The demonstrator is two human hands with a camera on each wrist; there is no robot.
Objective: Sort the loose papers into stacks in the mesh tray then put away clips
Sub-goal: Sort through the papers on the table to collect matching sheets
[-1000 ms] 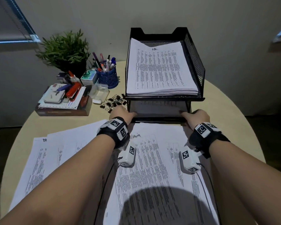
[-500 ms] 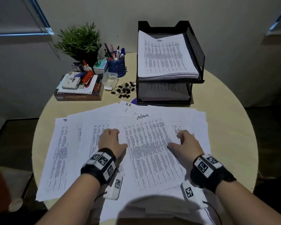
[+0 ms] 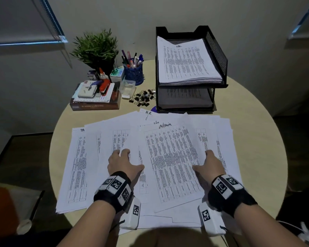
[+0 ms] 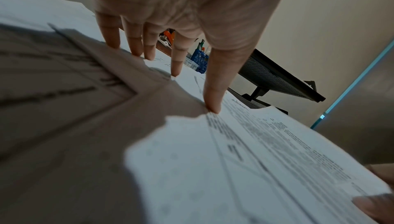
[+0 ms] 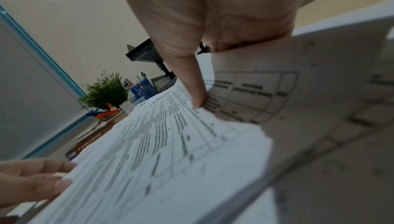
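A black two-tier mesh tray [image 3: 219, 56] stands at the back of the round table, with a paper stack in each tier. Loose printed papers lie fanned across the table; the top sheet [image 3: 169, 157] is headed "admin". My left hand [image 3: 125, 161] rests flat on the papers at that sheet's left edge, fingers [image 4: 181, 45] straight and tips pressing down. My right hand [image 3: 209, 163] holds the sheet's right edge, its thumb [image 5: 196, 84] on top and its fingers hidden under raised paper. Black binder clips [image 3: 144, 99] lie in a pile left of the tray.
At the back left stand a potted plant [image 3: 96, 49], a blue pen cup [image 3: 133, 72], a small clear box [image 3: 127, 88] and a book [image 3: 95, 104] stacked with a stapler and notepads. Bare table [image 3: 257, 139] shows right of the papers.
Both hands have drawn back from the front of the tray's lower tier to the loose papers. They now sit at either side of the top sheet.
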